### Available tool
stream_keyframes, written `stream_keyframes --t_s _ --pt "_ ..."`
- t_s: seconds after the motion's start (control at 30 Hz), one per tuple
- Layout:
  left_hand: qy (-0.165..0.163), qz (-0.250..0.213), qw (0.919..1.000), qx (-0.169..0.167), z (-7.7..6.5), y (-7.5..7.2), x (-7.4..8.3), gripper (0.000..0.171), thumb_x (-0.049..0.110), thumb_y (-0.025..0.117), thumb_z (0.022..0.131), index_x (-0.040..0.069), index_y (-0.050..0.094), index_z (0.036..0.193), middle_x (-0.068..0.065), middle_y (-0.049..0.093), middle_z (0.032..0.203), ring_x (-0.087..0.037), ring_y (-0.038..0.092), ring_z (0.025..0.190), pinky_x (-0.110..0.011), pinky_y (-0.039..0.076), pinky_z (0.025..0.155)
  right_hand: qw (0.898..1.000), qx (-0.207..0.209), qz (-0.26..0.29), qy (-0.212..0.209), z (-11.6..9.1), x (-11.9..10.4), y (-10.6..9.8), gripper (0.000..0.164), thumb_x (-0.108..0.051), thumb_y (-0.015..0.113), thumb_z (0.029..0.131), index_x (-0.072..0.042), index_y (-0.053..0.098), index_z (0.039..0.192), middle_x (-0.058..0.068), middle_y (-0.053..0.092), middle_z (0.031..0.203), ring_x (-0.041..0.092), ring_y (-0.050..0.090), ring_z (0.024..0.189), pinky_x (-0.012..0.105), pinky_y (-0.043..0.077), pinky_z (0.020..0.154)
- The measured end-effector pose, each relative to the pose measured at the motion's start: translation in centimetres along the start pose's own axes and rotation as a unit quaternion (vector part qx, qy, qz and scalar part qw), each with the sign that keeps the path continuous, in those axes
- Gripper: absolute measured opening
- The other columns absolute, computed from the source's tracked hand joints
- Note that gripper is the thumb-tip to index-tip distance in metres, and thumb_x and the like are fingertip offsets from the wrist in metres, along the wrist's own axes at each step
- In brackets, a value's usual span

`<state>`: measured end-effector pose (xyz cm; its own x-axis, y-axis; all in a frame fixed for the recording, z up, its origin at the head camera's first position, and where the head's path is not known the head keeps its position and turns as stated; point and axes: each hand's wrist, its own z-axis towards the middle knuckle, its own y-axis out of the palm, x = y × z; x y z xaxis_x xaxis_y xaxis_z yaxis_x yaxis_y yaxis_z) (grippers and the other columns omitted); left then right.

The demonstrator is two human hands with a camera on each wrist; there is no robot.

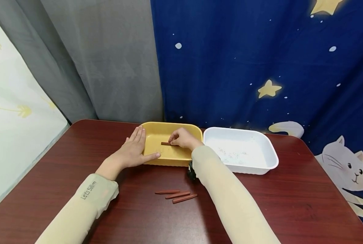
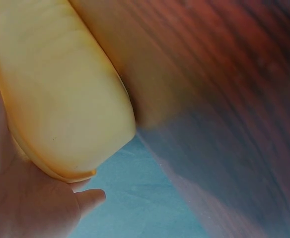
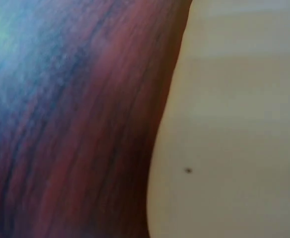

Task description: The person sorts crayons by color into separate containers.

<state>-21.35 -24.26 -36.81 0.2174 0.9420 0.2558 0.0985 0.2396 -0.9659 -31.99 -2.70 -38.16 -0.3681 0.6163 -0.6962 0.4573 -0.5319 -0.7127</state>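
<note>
In the head view my right hand point(image 1: 183, 138) reaches down into a yellow plastic tray point(image 1: 169, 162). Between thumb and fingers it pinches a short reddish-brown stick point(image 1: 165, 143), whose free end points left above the tray floor. My left hand point(image 1: 132, 149) lies against the tray's left end, fingers straight and thumb spread along the front rim. The left wrist view shows that left hand point(image 2: 31, 203) touching the tray's rim. Only the tray's outer wall point(image 3: 229, 148) and table appear in the right wrist view; the right hand is out of that frame.
Several similar reddish-brown sticks point(image 1: 177, 195), one with a tapered end, lie on the dark red wooden table point(image 1: 132, 210) in front. A white tray point(image 1: 251, 170) with small specks inside stands right of the yellow one. Curtains point(image 1: 212, 74) hang behind the table.
</note>
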Motion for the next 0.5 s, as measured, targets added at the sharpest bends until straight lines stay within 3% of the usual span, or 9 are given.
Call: stream_keyframes --t_s 0.3,0.5 --pt "-0.004 -0.011 0.9999 -0.004 -0.2 -0.2 0.2 0.12 0.076 0.049 0.088 -0.01 0.001 0.155 -0.025 -0.007 0.165 -0.04 -0.004 0.154 -0.068 0.016 0.117 1.0 0.01 -0.009 -0.012 -1.4 -1.1 -1.6 0.017 -0.008 0.066 0.094 -0.002 0.075 0.107 0.01 0.071 0.104 0.014 0.055 0.086 0.02 0.046 0.072" --pt "-0.004 -0.017 0.9998 -0.006 -0.2 -0.3 0.3 0.122 0.079 0.047 0.086 -0.01 0.001 0.155 -0.026 -0.007 0.165 -0.042 -0.003 0.154 -0.068 0.014 0.117 0.998 0.043 0.001 -0.05 -3.2 -1.4 -3.4 0.019 -0.011 0.068 0.093 -0.002 0.074 0.109 0.01 0.074 0.106 0.02 0.064 0.091 0.025 0.052 0.075"
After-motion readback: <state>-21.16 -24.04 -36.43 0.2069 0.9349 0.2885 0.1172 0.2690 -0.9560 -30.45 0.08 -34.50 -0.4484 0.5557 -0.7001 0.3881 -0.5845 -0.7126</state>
